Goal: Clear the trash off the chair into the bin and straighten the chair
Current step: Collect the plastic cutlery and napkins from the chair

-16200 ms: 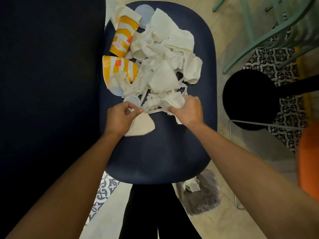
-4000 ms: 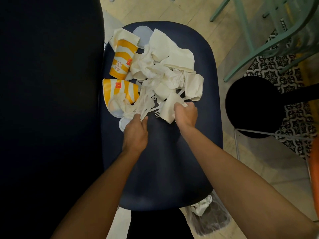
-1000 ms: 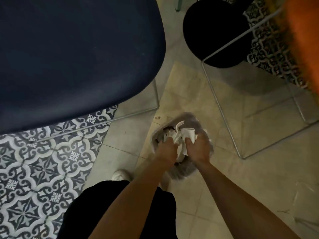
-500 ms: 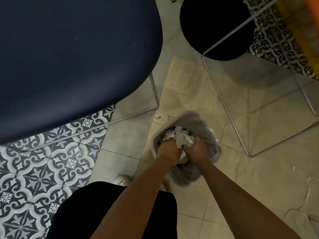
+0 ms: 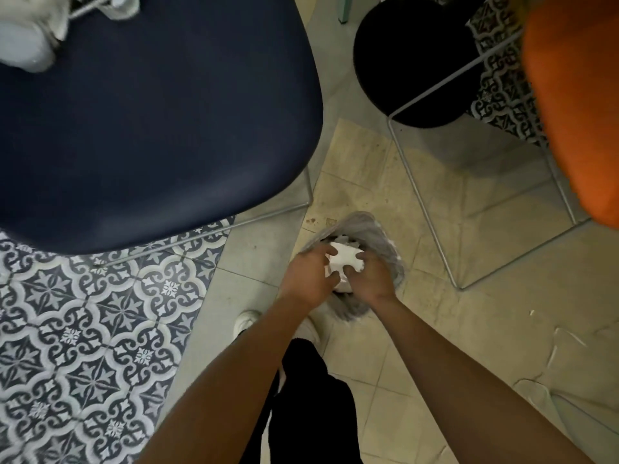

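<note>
At the far left corner of the chair seat [image 5: 144, 122] a blurred remnant of the trash pile [image 5: 30, 31] is in view, so the seat is not yet cleared. A few seconds ago we were gathering napkins at the near edge of that pile; since then we have turned to the floor and carried a bundle down to the bin.

Our left hand [image 5: 306, 279] sits at the bin's left rim, its fingers [image 5: 323, 253] curled and slightly spread over the wad of white paper [image 5: 345, 262]. Half a second ago both hands were sunk deeper among the paper; now they ride higher, and the wad shows between them, resting in the mouth of the bin [image 5: 385, 242]. Our right hand [image 5: 371, 279] closes on the wad from the right, fingers bent around it.

We judge this load is being pressed in or about to be let go. More trips to the seat remain, and the chair is not yet straightened.
</note>
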{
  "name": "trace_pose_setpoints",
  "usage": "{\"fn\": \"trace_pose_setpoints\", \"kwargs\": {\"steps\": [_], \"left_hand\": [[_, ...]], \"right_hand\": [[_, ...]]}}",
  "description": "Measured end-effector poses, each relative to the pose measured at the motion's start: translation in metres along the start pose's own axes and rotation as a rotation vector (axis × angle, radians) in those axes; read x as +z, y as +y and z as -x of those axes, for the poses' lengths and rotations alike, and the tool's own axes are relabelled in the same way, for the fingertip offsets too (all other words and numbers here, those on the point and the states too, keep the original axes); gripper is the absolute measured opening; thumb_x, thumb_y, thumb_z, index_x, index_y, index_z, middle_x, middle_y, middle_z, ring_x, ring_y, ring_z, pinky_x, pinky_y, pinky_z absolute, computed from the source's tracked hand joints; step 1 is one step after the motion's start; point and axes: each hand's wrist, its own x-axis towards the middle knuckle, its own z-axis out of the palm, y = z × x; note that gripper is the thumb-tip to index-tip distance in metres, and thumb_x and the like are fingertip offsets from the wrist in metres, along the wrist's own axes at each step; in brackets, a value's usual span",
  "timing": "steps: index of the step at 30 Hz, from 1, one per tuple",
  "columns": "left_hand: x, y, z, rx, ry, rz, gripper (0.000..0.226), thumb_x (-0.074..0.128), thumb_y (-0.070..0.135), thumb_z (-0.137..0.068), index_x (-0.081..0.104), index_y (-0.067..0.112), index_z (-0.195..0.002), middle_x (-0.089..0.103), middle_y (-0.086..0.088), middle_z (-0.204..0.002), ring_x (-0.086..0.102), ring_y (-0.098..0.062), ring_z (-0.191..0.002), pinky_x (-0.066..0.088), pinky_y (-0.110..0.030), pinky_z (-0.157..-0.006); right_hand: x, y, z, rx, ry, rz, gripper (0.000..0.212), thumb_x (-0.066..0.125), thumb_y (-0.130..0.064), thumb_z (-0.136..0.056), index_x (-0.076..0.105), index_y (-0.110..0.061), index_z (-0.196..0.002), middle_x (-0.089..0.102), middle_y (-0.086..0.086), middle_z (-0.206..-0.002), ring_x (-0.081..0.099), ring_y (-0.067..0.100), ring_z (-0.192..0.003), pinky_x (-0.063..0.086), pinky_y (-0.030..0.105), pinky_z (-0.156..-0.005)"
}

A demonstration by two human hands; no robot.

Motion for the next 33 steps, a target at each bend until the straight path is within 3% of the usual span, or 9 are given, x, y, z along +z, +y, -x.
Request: {"fn": "trace_pose_setpoints", "kwargs": {"steps": [6, 13, 17, 23, 27, 33], "left_hand": [[-0.063, 0.032, 0.046, 0.018, 0.126, 0.052, 0.032, 0.065, 0.02, -0.081, 0.058, 0.018, -0.113, 0.065, -0.001, -0.102, 0.057, -0.012, -0.089, 0.035, -0.015, -0.071], [-0.132, 0.05, 0.075, 0.038, 0.255, 0.075, 0.029, 0.067, 0.024, -0.081, 0.059, 0.02, -0.108, 0.062, 0.004, -0.097, 0.054, -0.01, -0.089, 0.042, -0.021, -0.077], [-0.177, 0.048, 0.079, 0.037, 0.342, 0.064, 0.029, 0.067, 0.023, -0.08, 0.059, 0.018, -0.108, 0.061, 0.006, -0.095, 0.053, -0.01, -0.088, 0.038, -0.02, -0.074], [-0.225, 0.033, 0.076, -0.016, 0.433, 0.064, 0.027, 0.068, 0.021, -0.08, 0.059, 0.018, -0.105, 0.057, 0.007, -0.088, 0.054, -0.013, -0.086, 0.045, -0.025, -0.075], [-0.254, 0.02, 0.058, -0.078, 0.485, 0.064, 0.028, 0.067, 0.022, -0.081, 0.058, 0.017, -0.107, 0.059, 0.001, -0.095, 0.055, -0.017, -0.092, 0.044, -0.028, -0.077], [-0.295, 0.003, 0.022, -0.221, 0.567, 0.044, 0.035, 0.067, 0.023, -0.081, 0.055, 0.015, -0.113, 0.053, -0.008, -0.114, 0.048, -0.026, -0.111, 0.043, -0.039, -0.093]], "right_hand": [[-0.039, -0.053, 0.057, -0.102, 0.022, 0.017, 0.041, 0.06, -0.029, -0.086, 0.053, -0.012, -0.123, 0.054, 0.009, -0.13, 0.052, 0.026, -0.118, 0.042, 0.042, -0.101], [-0.074, -0.124, 0.097, -0.225, 0.092, -0.032, 0.038, 0.061, -0.023, -0.088, 0.053, -0.011, -0.123, 0.049, 0.008, -0.126, 0.051, 0.025, -0.115, 0.043, 0.035, -0.098], [-0.079, -0.17, 0.107, -0.291, 0.086, -0.037, 0.039, 0.06, -0.02, -0.087, 0.052, -0.011, -0.125, 0.047, 0.009, -0.129, 0.046, 0.025, -0.122, 0.037, 0.035, -0.105], [-0.072, -0.231, 0.11, -0.397, 0.08, -0.038, 0.039, 0.062, -0.022, -0.085, 0.054, -0.011, -0.121, 0.048, 0.009, -0.125, 0.05, 0.026, -0.119, 0.041, 0.04, -0.104], [-0.069, -0.268, 0.098, -0.459, 0.062, 0.013, 0.039, 0.062, -0.025, -0.085, 0.054, -0.012, -0.122, 0.048, 0.008, -0.126, 0.048, 0.026, -0.121, 0.039, 0.04, -0.104], [-0.072, -0.31, 0.064, -0.49, -0.017, 0.104, 0.043, 0.063, -0.025, -0.087, 0.051, -0.014, -0.126, 0.046, 0.006, -0.129, 0.045, 0.024, -0.124, 0.04, 0.039, -0.105]]}}
